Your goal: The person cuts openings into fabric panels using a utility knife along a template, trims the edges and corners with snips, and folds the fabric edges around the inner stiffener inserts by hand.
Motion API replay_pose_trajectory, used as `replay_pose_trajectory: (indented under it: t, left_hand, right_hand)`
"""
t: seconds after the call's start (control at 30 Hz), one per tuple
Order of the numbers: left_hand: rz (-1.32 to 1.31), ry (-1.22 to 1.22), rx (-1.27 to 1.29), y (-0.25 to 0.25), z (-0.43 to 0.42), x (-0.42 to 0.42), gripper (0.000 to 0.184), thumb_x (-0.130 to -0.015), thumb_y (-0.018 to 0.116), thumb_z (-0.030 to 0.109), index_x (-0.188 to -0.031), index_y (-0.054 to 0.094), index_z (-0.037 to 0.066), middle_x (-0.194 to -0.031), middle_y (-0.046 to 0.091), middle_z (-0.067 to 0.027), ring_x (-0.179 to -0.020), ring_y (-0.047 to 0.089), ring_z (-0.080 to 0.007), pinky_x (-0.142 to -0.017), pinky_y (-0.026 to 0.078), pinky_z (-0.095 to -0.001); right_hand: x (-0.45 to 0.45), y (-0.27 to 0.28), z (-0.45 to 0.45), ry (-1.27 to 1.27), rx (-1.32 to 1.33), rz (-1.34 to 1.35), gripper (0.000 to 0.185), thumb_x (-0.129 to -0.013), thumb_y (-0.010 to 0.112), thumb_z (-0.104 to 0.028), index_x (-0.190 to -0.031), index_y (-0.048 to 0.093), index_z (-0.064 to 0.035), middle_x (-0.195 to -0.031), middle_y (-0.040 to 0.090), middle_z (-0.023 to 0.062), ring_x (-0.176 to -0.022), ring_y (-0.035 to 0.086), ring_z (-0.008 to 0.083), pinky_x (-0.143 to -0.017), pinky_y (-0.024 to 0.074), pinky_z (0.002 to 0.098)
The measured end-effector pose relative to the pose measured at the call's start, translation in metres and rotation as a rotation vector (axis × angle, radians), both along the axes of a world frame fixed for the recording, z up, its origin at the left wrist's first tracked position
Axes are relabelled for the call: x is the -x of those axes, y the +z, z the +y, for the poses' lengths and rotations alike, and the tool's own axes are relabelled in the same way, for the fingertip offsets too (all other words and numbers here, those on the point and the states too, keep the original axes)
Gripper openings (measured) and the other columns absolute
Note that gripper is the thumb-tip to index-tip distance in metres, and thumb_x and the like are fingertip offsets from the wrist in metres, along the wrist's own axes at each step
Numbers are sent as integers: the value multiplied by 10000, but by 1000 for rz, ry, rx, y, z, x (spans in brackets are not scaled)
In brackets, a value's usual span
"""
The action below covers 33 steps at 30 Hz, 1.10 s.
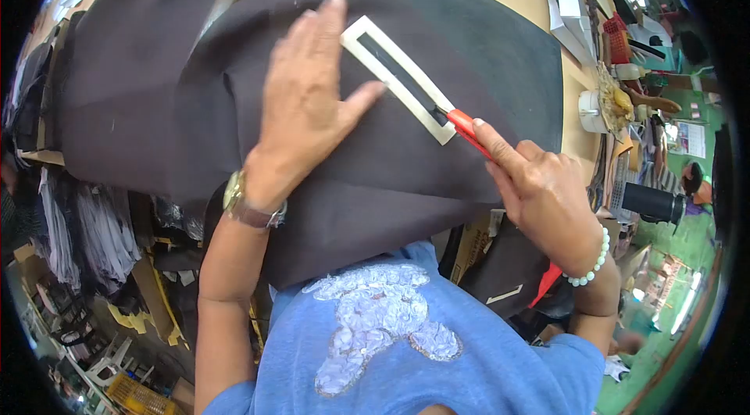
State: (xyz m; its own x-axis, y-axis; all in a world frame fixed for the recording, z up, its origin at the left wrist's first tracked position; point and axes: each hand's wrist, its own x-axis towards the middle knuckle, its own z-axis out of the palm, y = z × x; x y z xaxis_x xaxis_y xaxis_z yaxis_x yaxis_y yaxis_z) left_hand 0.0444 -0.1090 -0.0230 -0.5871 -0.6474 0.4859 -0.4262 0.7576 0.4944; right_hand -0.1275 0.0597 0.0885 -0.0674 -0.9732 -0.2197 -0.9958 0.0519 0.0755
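Observation:
A large sheet of dark brown material (375,188) is spread over the worktable. On it lies a narrow cream rectangular frame (391,79) with a dark slot along its middle. My left hand (308,94) lies palm down on the sheet left of the frame, fingers stretched, thumb tip at the frame's edge. My right hand (543,192) is closed around a red-handled knife (467,127), its index finger stretched along the handle. The knife's dark tip is at the slot's near right end. I cannot tell how deep the tip reaches.
A hammer (223,5) lies at the back left, partly covered by the sheet. At right stand a white tub (591,112) with a yellowish crust and a brush (656,102), a white box (569,20) and a red basket (617,38). Grey cloth strips (101,227) hang at left.

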Motion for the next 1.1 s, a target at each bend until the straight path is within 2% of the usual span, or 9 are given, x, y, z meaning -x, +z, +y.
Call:
replay_pose_trajectory:
  t: [0.17, 0.2, 0.33, 0.7, 0.8, 0.9, 0.93, 1.03, 1.1]
  left_hand:
    - [-373, 497, 92, 22, -24, -49, 835, -746, 696, 455, -1388, 341, 55, -1382, 400, -194, -1312, 343, -323, -1041, 269, -554]
    - [-426, 497, 45, 7, -32, -61, 791, -789, 638, 488, -1389, 341, 66, -1415, 365, -166, -1326, 319, -317, -1014, 239, -636]
    - [-583, 565, 139, -17, -38, -61, 750, -825, 610, 448, -1403, 317, 70, -1461, 299, -119, -1348, 272, -312, -998, 211, -684]
    - [-539, 578, 133, -13, -35, -57, 590, -824, 627, 375, -1323, 455, 114, -1445, 322, -123, -1343, 279, -316, -996, 227, -668]
    - [-446, 518, 211, -15, -34, -54, 304, -827, 633, 235, -1094, 637, 89, -1407, 375, -127, -1331, 293, -330, -1000, 232, -656]
    - [-316, 430, 310, -12, -40, -52, 201, -821, 622, 149, -1003, 640, 65, -1266, 517, -134, -1250, 416, -312, -1009, 301, -562]
    - [-11, 320, 220, -9, -44, -49, 114, -859, 566, 107, -926, 617, 30, -1004, 637, -143, -1032, 578, -285, -893, 415, -404]
    - [170, 392, -289, 20, -34, -33, 157, -912, 485, 108, -916, 599, -1, -798, 632, -164, -738, 600, -280, -693, 432, -336]
    - [280, 242, -537, 17, -42, -31, 276, -904, 546, 226, -824, 600, -33, -685, 608, -92, -578, 518, -190, -577, 396, -338]
  right_hand:
    - [1, -6, 9, -7, 57, -19, 500, -815, 618, -112, -1298, 506, -170, -628, 508, 83, -501, 541, 279, -478, 431, 397]
    - [1, -7, 11, -4, 60, -20, 502, -813, 619, -111, -1298, 506, -171, -627, 505, 84, -500, 539, 279, -475, 433, 395]
    - [6, -17, 20, 21, 116, -56, 538, -810, 601, -97, -1328, 474, -168, -598, 482, 92, -446, 529, 258, -424, 439, 378]
    - [12, -26, 35, -17, 142, -152, 518, -818, 599, -119, -1320, 474, -96, -663, 572, 155, -477, 590, 260, -407, 475, 358]
    - [40, -45, 35, 2, 323, -607, 459, -848, 595, -136, -1288, 492, -57, -695, 611, 140, -526, 608, 200, -453, 488, 330]
    - [63, -26, 36, -643, 179, -1187, 328, -879, 584, -150, -1173, 541, -13, -687, 616, 80, -560, 579, 119, -491, 471, 286]
    - [79, -41, 35, -638, 337, -1141, 276, -889, 576, -156, -1118, 544, -4, -677, 597, 49, -546, 545, 93, -488, 452, 267]
    - [113, -80, 21, -583, 626, -726, 200, -878, 590, -175, -961, 577, 7, -822, 609, 103, -681, 570, 158, -626, 454, 295]
    - [122, -98, 9, -466, 751, -442, 198, -866, 599, -183, -926, 594, 7, -911, 603, 147, -807, 581, 214, -738, 453, 336]
